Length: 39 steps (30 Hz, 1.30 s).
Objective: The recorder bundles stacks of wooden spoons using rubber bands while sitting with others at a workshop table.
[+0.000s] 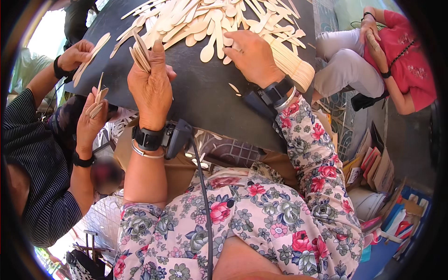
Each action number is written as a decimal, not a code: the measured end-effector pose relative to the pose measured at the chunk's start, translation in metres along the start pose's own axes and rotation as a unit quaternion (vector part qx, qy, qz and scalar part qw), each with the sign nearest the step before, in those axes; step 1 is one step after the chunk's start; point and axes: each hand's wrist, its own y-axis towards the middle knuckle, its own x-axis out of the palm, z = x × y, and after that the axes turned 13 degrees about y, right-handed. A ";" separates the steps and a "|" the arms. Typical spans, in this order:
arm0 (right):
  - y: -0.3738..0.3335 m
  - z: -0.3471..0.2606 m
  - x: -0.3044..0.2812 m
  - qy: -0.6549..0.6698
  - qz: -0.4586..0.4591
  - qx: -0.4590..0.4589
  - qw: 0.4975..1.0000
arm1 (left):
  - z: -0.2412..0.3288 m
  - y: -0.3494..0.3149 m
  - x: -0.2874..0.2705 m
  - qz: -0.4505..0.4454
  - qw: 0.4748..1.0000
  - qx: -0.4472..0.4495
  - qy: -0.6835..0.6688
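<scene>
My left hand (151, 88) is raised over the near edge of the dark table, closed around a small bundle of wooden spoons (140, 53) with the thumb on top. My right hand (254, 58) is at the near side of a loose heap of wooden spoons (186, 21). Its thumb and forefinger pinch a pale wooden spoon (227, 42), mostly hidden by the fingers. Right beside this hand lies a neat, tightly packed row of wooden spoons (294, 65). Two small wooden slivers (234, 88) rest on the tabletop near my right wrist.
On the left a co-worker in a striped shirt (42, 163) holds wooden spoons (91, 58) in both hands. A person in a red top (401, 56) sits at the right. Cardboard pieces (375, 163) and a blue crate (382, 252) stand at lower right. A cable (205, 210) hangs from my left wrist.
</scene>
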 end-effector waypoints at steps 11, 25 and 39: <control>-0.002 -0.009 0.014 -0.224 -0.143 -0.093 0.960 | -0.005 0.010 0.001 -0.092 0.964 -0.142 -0.204; -0.010 -0.023 -0.003 0.051 -0.053 0.077 0.994 | -0.014 0.005 0.026 -0.205 0.905 -0.274 -0.252; -0.025 -0.036 -0.029 -0.014 -0.064 0.035 0.997 | -0.012 0.001 0.036 -0.186 0.892 -0.278 -0.306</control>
